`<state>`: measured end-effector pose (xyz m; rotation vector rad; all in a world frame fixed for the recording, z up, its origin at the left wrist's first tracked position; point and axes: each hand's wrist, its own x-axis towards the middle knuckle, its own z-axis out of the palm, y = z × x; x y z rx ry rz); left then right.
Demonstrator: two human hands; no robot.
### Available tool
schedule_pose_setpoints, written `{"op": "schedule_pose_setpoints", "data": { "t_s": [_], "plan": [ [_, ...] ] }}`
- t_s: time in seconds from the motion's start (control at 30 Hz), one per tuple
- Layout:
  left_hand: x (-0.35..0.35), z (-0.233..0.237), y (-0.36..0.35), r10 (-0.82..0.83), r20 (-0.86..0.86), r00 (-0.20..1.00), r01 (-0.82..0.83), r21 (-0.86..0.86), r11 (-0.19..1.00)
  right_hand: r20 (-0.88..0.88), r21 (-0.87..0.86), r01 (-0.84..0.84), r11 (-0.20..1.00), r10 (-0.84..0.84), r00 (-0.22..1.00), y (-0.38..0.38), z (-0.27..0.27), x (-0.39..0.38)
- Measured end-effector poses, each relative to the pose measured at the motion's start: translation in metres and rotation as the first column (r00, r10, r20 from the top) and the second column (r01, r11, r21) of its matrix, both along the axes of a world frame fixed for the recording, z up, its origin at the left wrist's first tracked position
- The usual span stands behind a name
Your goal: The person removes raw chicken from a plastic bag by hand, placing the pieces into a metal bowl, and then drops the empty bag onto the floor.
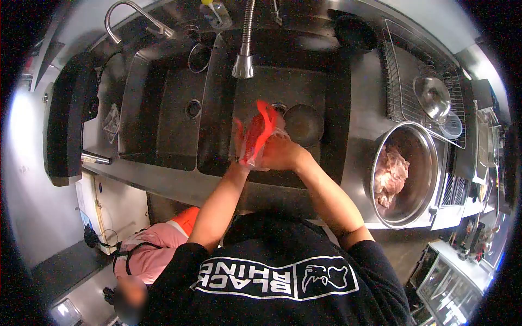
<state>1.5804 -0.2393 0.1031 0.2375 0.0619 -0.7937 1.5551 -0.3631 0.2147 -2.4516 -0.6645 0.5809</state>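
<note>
Over the right-hand sink basin (261, 183), my two hands are together around a red and clear plastic bag (260, 136). My right hand (281, 154) is closed on the bag's right side. My left hand (242, 151) lies at the bag's left side, largely covered by the plastic and blurred, so its fingers cannot be made out. A round dark pan or bowl (303, 125) sits on the basin floor just beyond my right hand. The metal spray faucet (243, 67) hangs above the basin.
A large steel bowl (433, 179) with raw meat (391, 176) stands on the right counter. Behind it, a wire rack (389, 73) holds a metal bowl (432, 99). Left are another basin (163, 114) and a curved faucet (130, 12). A person in pink (147, 250) is at lower left.
</note>
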Motion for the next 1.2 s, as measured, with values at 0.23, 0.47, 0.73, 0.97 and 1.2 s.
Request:
{"op": "schedule_pose_setpoints", "data": {
  "t_s": [0.23, 0.47, 0.73, 0.97, 1.2],
  "plan": [
    [0.007, -0.092, 0.012, 0.035, -0.123, 0.992, -0.04, -0.033, 0.999, 0.079, 0.168, 0.248, 0.954, -0.264, 0.961, 0.01, -0.077, 0.008],
    [0.009, -0.068, 0.004, 0.088, 0.073, 0.993, -0.114, 0.546, 0.83, 0.136, 0.107, 0.562, 0.82, -0.572, 0.809, 0.029, -0.162, 0.005],
    [0.003, -0.082, 0.009, 0.182, -0.077, 0.98, -0.145, 0.345, 0.927, 0.488, 0.435, 0.444, 0.783, -0.62, 0.615, 0.026, -0.147, 0.006],
    [0.017, -0.069, 0.017, 0.039, -0.183, 0.982, 0.038, 0.395, 0.918, -0.585, 0.579, 0.735, 0.353, -0.448, 0.676, 0.003, -0.209, -0.003],
    [0.034, -0.046, 0.021, -0.032, -0.1, 0.994, 0.064, 0.334, 0.94, -0.631, 0.694, 0.584, 0.42, -0.036, 0.775, -0.01, -0.11, 0.008]
  ]
}}
